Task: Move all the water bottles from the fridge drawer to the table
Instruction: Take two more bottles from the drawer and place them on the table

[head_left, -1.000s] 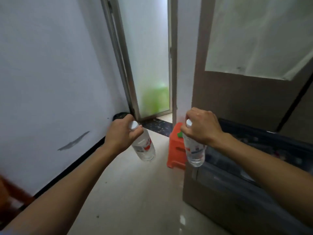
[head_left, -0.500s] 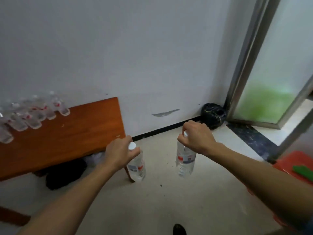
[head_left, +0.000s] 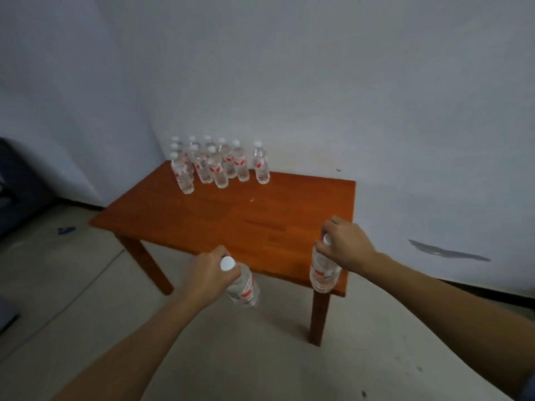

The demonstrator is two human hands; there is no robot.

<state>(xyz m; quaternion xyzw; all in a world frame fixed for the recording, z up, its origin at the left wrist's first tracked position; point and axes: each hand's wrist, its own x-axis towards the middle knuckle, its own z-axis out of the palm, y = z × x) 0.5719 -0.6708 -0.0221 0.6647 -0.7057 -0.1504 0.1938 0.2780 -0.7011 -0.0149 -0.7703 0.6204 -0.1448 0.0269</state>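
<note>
Bare white wall (head_left: 318, 82), pale floor (head_left: 86, 285), orange wooden table (head_left: 202, 221) pushed up against the wall. On the table's far-left corner is a cluster of standing bottles (head_left: 220, 166), roughly ten, upright and packed close. Blur stops an exact count. One stands slightly apart at the right end.

Two more are in transit:
- Left hand (head_left: 208, 276): fingers curled round the neck of the left bottle (head_left: 244, 287). Cap is up, body tilted, hanging over the floor just short of the near edge.
- Right hand (head_left: 346, 244): grips the right bottle (head_left: 322, 273) by the neck too, roughly upright, at the near right corner. Can't tell if it's over the top or just off it.

Neither bottle looks set down yet.

Status: bulk looks done, and these two need setting down. The fridge drawer isn't in view, so what's left in it is unknown.
</note>
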